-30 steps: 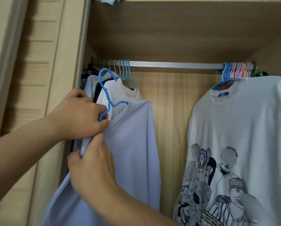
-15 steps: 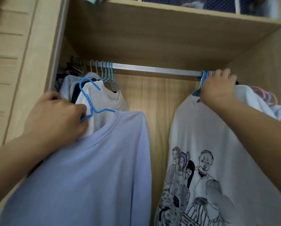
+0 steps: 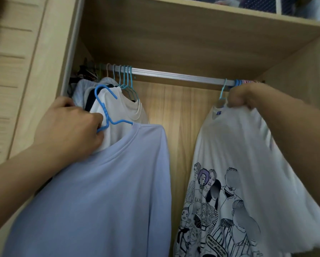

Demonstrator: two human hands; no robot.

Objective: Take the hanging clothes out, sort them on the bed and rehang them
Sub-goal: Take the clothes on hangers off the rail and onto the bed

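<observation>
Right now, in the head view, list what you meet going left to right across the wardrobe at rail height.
Wardrobe door → left hand gripping the blue hanger → cream shirt → bare rail → right hand holding the printed T-shirt.

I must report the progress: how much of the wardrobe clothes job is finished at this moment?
Done: the pale lilac top on its blue plastic hanger is off the metal rail, held by the left hand. In hand: the right hand grips the white printed T-shirt at its collar, its hanger hook on the rail. Left: the cream and dark garments at the rail's left end; no bed is in view, so sorting cannot be judged.
</observation>
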